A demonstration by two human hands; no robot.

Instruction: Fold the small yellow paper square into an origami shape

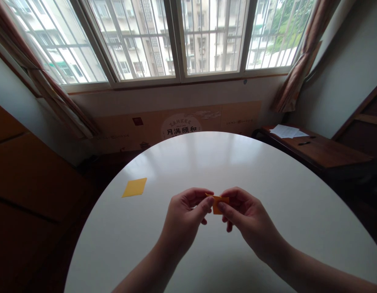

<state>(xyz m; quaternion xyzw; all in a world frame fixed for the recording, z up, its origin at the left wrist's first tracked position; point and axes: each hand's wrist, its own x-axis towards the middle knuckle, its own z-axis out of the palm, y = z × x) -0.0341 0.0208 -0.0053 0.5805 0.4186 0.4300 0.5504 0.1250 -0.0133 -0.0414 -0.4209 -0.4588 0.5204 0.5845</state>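
Both my hands meet above the middle of the round white table (268,171). Between them is a small folded piece of orange paper (219,203). My left hand (184,215) pinches its left end with thumb and forefinger. My right hand (246,217) pinches its right side, fingers curled round it. Much of the paper is hidden by my fingers. A flat yellow-orange sheet of paper (134,187) lies on the table to the left, apart from both hands.
A dark wooden side table (323,150) with white papers (288,131) and a black pen (303,143) stands at the right. A printed cardboard panel (182,128) leans under the barred window. Dark wooden furniture (29,191) is on the left.
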